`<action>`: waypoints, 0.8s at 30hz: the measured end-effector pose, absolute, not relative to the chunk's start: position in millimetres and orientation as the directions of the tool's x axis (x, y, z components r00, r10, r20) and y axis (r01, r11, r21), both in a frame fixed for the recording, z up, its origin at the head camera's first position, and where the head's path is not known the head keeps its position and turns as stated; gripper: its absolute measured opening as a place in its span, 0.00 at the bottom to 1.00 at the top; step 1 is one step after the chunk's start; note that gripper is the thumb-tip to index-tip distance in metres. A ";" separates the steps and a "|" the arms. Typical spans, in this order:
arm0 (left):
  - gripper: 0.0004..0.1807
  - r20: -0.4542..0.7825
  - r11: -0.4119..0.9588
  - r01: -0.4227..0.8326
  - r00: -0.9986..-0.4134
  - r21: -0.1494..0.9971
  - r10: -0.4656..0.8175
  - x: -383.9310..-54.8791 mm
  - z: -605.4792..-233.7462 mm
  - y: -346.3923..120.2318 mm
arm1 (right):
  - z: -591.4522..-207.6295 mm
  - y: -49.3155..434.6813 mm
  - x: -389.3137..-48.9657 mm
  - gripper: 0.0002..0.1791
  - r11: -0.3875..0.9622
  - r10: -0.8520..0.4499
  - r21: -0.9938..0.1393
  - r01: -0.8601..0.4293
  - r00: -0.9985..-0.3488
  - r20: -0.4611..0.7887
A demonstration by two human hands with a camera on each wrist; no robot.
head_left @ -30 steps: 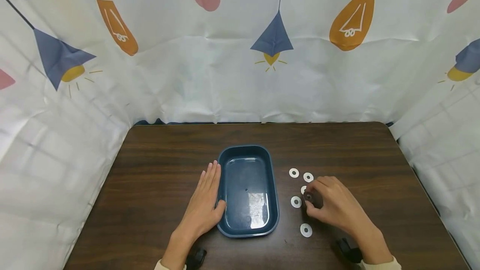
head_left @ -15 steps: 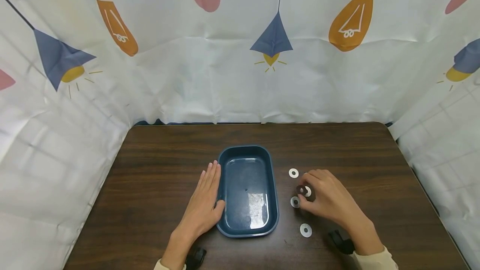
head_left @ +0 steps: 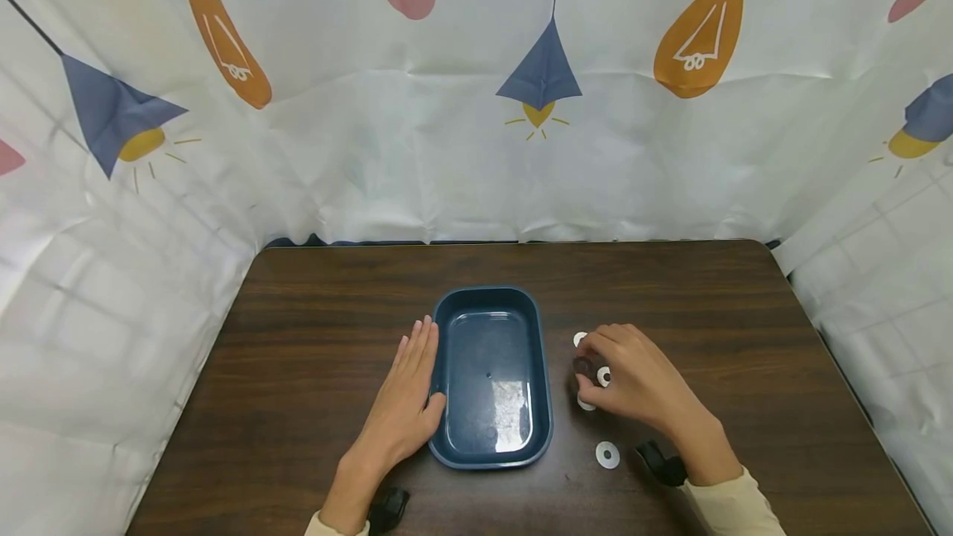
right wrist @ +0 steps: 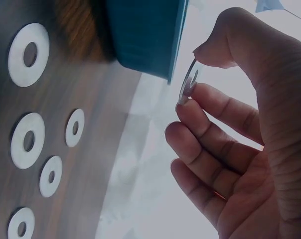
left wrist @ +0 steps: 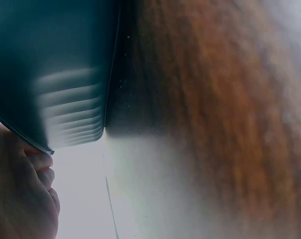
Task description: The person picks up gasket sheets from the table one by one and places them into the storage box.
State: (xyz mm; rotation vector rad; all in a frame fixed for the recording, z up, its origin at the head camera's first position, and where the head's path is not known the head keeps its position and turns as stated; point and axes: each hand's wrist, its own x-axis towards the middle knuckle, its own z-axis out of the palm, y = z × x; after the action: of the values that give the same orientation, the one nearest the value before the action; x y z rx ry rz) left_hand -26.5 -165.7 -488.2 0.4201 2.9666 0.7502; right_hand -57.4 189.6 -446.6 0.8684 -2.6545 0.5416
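Observation:
My right hand (head_left: 636, 375) pinches a flat metal washer (right wrist: 188, 82) between thumb and fingertips, lifted over the table right of the tray. In the head view that washer looks dark. Several more washers lie flat below it, one (head_left: 607, 455) nearer the front and another (right wrist: 29, 55) large in the right wrist view; the hand partly covers some from above. A blue rectangular tray (head_left: 546, 387) stands mid-table with nothing in it. Along its left wall rests my left hand (head_left: 400, 404), fingers straight and thumb at the rim; the left wrist view shows fingers beside the tray's edge.
The dark wood-grain table (head_left: 320, 304) spreads around the tray. A white curtain (head_left: 447, 155) printed with lamps and bulbs hangs behind it and along both sides. Each wrist wears a black camera strap.
My right hand has lifted a washer and moved left and slightly away, toward the tray. The left hand and the tray have stayed in place.

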 end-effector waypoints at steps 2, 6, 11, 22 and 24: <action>0.52 0.019 0.844 0.250 -0.961 0.474 0.274 -26.3 -488.3 -165.7 | -445.2 186.7 -59.2 0.13 0.749 -0.505 -0.259 -0.610 -0.778 0.373; 0.52 0.028 0.845 0.258 -0.960 0.468 0.277 -26.0 -488.6 -166.2 | -441.3 180.8 -62.6 0.12 0.750 -0.508 -0.274 -0.602 -0.789 0.345; 0.53 0.036 0.848 0.263 -0.960 0.460 0.278 -26.2 -488.7 -166.1 | -436.6 173.5 -68.5 0.11 0.726 -0.534 -0.273 -0.632 -0.767 0.356; 0.50 0.052 0.848 0.274 -0.958 0.454 0.282 -23.2 -487.0 -167.3 | -422.0 160.4 -76.4 0.10 0.713 -0.560 -0.282 -0.641 -0.764 0.321; 0.50 0.056 0.848 0.278 -0.957 0.452 0.284 -21.5 -486.4 -168.1 | -420.3 158.4 -77.5 0.10 0.707 -0.566 -0.287 -0.646 -0.761 0.317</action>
State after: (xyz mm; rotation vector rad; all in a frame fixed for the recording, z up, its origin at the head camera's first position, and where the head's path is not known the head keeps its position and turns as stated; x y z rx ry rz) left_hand -21.5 -168.1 -486.4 0.4569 3.0070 0.7325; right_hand -77.5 158.4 -420.3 0.9738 -2.7092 0.5713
